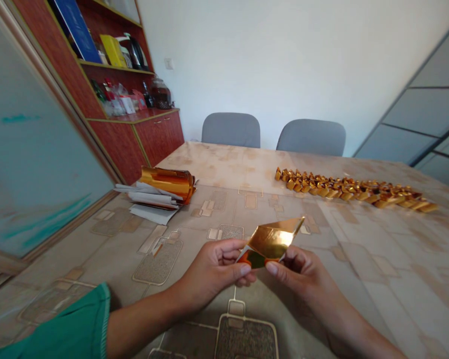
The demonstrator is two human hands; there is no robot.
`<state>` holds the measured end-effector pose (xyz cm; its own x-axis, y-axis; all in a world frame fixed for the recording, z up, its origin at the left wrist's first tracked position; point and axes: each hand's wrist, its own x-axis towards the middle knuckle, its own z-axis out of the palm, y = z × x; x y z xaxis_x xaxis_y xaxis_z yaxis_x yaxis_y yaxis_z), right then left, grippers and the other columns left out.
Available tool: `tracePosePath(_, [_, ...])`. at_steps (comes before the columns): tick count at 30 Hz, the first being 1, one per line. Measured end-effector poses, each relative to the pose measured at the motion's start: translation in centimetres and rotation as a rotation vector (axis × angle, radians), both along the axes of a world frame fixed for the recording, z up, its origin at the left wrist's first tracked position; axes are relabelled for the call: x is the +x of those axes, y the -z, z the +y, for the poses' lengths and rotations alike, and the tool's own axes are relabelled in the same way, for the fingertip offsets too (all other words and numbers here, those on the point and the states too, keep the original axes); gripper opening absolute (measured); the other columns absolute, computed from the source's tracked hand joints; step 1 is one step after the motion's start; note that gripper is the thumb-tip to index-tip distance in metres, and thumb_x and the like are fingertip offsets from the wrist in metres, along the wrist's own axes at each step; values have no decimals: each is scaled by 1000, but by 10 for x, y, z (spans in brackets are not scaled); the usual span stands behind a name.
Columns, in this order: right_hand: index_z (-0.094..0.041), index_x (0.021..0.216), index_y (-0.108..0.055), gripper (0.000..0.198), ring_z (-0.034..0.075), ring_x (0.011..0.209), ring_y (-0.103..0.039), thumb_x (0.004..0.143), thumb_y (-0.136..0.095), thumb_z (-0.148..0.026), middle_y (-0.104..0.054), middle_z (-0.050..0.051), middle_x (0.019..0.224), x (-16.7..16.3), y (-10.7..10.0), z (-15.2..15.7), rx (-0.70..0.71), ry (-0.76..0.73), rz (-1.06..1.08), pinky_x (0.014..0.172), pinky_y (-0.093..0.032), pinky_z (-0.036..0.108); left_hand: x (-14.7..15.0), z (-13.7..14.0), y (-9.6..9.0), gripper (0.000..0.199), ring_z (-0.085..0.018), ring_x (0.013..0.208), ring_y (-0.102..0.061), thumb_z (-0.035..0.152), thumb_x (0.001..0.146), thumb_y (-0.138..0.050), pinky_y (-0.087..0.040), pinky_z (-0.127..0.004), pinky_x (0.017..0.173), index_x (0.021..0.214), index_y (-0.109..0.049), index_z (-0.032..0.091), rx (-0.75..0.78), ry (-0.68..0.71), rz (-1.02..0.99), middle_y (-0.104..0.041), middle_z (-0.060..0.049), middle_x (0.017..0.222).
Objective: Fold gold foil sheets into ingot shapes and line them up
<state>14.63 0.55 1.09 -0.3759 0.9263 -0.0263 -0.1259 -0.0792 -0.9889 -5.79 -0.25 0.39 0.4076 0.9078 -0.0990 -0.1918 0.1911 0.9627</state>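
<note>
A shiny gold foil paper (275, 239), partly folded and with a pale edge at its left, is held up above the table between my two hands. My left hand (224, 264) pinches its lower left corner, thumb in front and fingers behind. At the lower right, my right hand (299, 271) grips the same paper with the thumb on its near side; the fingers behind are partly hidden. The paper slants upward to a point at its upper right.
Left on the patterned table (194, 319) lies a stack of gold and white paper sheets (168, 184). Several rows of folded gold pieces (344, 189) stretch across the back right. Two grey chairs (231, 129) stand beyond, and a red-brown cabinet (157, 134) at the left.
</note>
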Motion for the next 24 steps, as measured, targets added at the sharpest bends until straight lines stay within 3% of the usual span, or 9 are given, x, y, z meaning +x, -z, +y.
tracePosePath(2, [-25, 72, -71, 22, 19, 66, -65, 77, -80, -45, -72, 1, 73, 4, 4, 3, 7, 37, -23, 65, -53, 31, -4, 1, -1, 32, -16, 78, -70, 31, 84, -72, -52, -26, 69, 110, -70, 12, 10, 25, 9, -75, -11, 92])
tracePosePath(5, [-30, 84, -76, 14, 23, 79, -70, 79, -78, -43, -76, 2, 84, 7, 7, 5, 25, -5, -10, 77, -55, 37, -6, 2, -5, 31, -19, 87, -71, 30, 89, -66, -53, -29, 73, 116, -69, 15, 63, 73, 0, -75, -13, 103])
tracePosePath(9, [-33, 97, -77, 19, 28, 96, -71, 82, -76, -44, -78, 4, 103, 7, 3, 4, 26, -47, -24, 90, -53, 45, -5, 2, -13, 43, -23, 105, -66, 23, 85, -67, -51, -38, 89, 128, -64, 22, 266, 52, 99, -71, -11, 117])
tracePosePath(12, [-32, 101, -76, 22, 28, 99, -70, 82, -75, -44, -77, 4, 107, 4, 1, 1, 58, -48, -38, 91, -53, 45, -5, 1, -19, 39, -19, 92, -63, 18, 77, -74, -49, -33, 82, 115, -69, 23, 486, -138, 342, -71, -4, 101])
tracePosePath(15, [-29, 99, -75, 19, 25, 92, -69, 86, -71, -42, -76, 4, 98, 2, 1, 0, 163, -46, -99, 85, -54, 39, -4, 1, -21, 8, -14, 73, -57, 16, 80, -71, -44, -26, 68, 87, -69, 18, 685, -249, 487, -64, 0, 79])
tracePosePath(19, [-25, 110, -68, 31, 19, 71, -64, 82, -74, -36, -71, 3, 84, 23, -6, 11, 346, -59, -344, 62, -52, 30, -4, 2, -18, 10, -14, 73, -56, 10, 87, -60, -41, -26, 68, 81, -64, 16, 964, -254, 569, -62, -1, 75])
tracePosePath(22, [-25, 101, -70, 17, 23, 89, -65, 89, -64, -36, -71, 6, 98, 51, -24, 19, 479, 129, -495, 77, -52, 36, -6, 3, -16, 13, -15, 76, -57, 9, 90, -54, -43, -27, 70, 85, -64, 16, 1087, -213, 620, -63, -3, 78])
tracePosePath(24, [-28, 106, -68, 18, 25, 96, -63, 93, -61, -37, -69, 7, 103, 63, -39, 17, 570, 130, -553, 82, -51, 39, -6, 4, -15, 15, -16, 76, -57, 10, 92, -52, -44, -28, 71, 86, -64, 17, 1131, -197, 658, -65, -4, 79])
